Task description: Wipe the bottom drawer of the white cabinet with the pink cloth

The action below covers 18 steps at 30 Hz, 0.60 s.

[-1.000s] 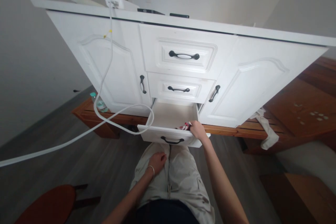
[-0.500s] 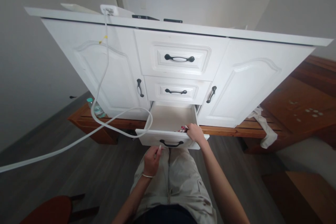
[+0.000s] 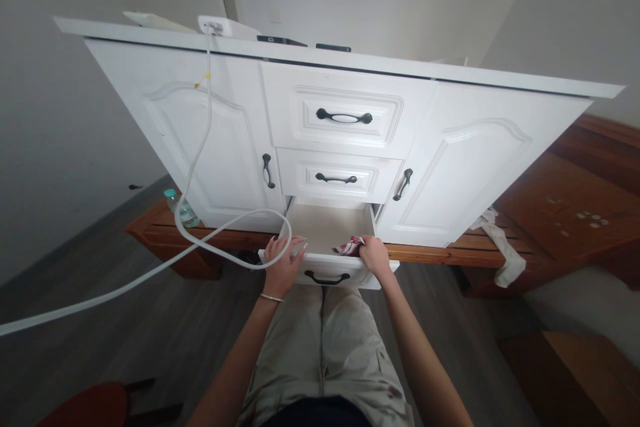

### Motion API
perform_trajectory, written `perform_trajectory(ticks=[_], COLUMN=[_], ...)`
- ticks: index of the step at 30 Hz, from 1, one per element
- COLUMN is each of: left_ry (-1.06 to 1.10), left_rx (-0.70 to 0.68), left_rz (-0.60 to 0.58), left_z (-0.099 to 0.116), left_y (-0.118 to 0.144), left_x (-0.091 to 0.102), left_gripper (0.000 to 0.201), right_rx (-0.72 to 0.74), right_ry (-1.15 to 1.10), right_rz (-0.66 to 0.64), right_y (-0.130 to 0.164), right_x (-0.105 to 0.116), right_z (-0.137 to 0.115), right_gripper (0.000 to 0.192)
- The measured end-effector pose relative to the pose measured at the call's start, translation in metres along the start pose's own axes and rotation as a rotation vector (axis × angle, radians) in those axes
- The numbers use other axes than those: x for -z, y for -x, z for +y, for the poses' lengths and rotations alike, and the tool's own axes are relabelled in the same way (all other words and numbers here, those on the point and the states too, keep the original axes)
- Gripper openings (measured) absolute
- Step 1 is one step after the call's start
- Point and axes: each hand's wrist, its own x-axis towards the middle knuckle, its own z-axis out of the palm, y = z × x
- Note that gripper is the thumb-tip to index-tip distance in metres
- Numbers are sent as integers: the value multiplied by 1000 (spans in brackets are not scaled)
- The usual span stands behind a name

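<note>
A white drawer (image 3: 320, 223) at the bottom of the cabinet is pulled out, with a black handle (image 3: 327, 277) on its front. My right hand (image 3: 374, 255) is closed on a crumpled red-and-white cloth (image 3: 349, 247) at the drawer's right front corner. Part of the cloth hangs inside the drawer. Over the left end of the drawer front reaches my left hand (image 3: 281, 267), its fingers stretched out and the thumb apart, holding nothing visible. A loop of thick white cable (image 3: 240, 255) passes right beside that hand and partly in front of it.
Two shut drawers (image 3: 345, 117) and side doors (image 3: 475, 167) make up the white cabinet, which stands on a wooden bench (image 3: 435, 253). A bottle (image 3: 187, 213) stands at left, a white cloth (image 3: 505, 253) lies at right. A stool (image 3: 90, 407) and a cardboard box (image 3: 575, 367) are on the floor.
My left hand has risen from below the handle to the drawer's left front edge, and its fingers have opened. More of the cloth in my right hand shows inside the drawer.
</note>
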Motion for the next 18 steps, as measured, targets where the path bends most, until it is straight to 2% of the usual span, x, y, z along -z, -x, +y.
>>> perform_trajectory(ticks=[3, 7, 9, 11, 14, 18], left_ry=[-16, -66, -100, -123, -144, -169], left_rx=[-1, -47, -62, -73, -73, -24], left_rz=[-32, -117, -143, -162, -165, -114], left_z=[-1, -5, -7, -9, -14, -24], left_y=[7, 7, 4, -1, -15, -46], left_x=[-5, -5, -5, -7, -16, -39], left_gripper=[32, 35, 38, 40, 47, 69], right_rx=[-27, -208, -247, -252, -278, -370], right_ry=[-524, -1235, -1475, -1624, -1742, -1836], right_rz=[184, 494, 659, 774, 816, 692], right_y=[-7, -5, 5, 21, 46, 72], right_x=[3, 13, 20, 25, 31, 23], right_z=[11, 36, 51, 64, 78, 85], right_gripper=[29, 8, 12, 21, 35, 38])
